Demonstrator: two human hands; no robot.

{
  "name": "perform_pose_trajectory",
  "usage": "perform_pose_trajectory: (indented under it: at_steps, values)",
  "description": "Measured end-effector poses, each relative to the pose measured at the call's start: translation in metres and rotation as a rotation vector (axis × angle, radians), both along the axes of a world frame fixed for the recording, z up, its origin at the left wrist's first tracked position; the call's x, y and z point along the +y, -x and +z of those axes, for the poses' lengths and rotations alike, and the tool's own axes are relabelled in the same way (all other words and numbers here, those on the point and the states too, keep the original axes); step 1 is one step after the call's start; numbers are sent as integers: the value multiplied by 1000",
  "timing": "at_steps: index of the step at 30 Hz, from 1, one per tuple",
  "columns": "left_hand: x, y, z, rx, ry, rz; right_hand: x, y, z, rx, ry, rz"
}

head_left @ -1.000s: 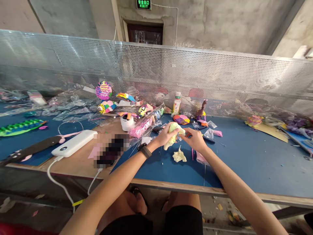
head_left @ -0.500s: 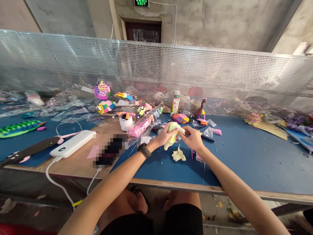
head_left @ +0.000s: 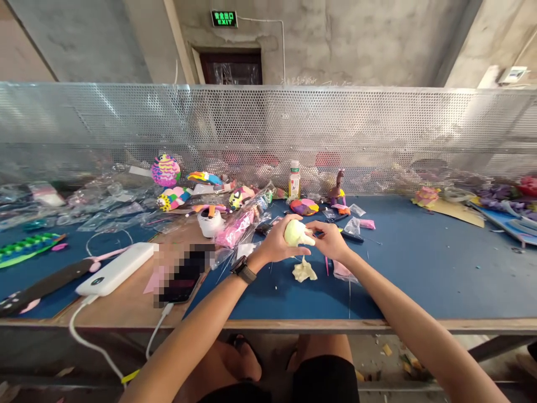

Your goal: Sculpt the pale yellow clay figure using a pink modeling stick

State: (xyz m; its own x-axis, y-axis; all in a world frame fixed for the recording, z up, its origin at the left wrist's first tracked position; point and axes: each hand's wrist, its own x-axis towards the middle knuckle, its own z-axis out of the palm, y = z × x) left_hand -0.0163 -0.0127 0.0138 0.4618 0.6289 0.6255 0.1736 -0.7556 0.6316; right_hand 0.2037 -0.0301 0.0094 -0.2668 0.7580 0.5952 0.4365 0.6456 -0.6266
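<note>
My left hand is wrapped around a pale yellow lump of clay, held just above the blue table. A dark watch sits on that wrist. My right hand meets the lump from the right, its fingertips pinching the pointed end of the clay. Below both hands a second, smaller piece of pale clay lies on the table. A thin pink tool rests beside it, close to my right wrist.
Colourful clay figures and clear plastic bags crowd the back left. A white power bank with cable and a phone lie on a brown board. A small bottle stands by the perforated metal screen.
The view has tilted and shifted. My left hand has turned the clay lump, so it now looks rounder, and my right fingers stay at its tip.
</note>
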Motion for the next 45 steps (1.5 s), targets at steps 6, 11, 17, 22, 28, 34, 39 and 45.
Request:
perform_pose_trajectory:
  at_steps: [6, 11, 17, 22, 28, 34, 39, 45]
  values:
    - [5, -1, -5, 18, -46, 18, -3, -4, 4, -36, -150, 1]
    - [3, 0, -3, 52, -84, 26, -7, -8, 5, -100, -207, -20]
    - [6, 0, -6, 39, -49, 55, -8, -7, 12, -89, -157, 5]
    - [7, 0, -6, 3, 42, 78, -3, -11, 14, -65, -73, 21]
    - [8, -1, -6, -13, 118, 77, -3, -13, 11, -48, -166, 38]
    - [9, 0, -7, -18, 101, 106, -4, -15, 16, -75, -178, 30]
    - [9, -1, -6, -37, 99, 108, -7, -14, 21, -3, 44, 83]
    - [9, -1, -6, -15, 50, 149, -5, -11, 19, 226, 466, 209]
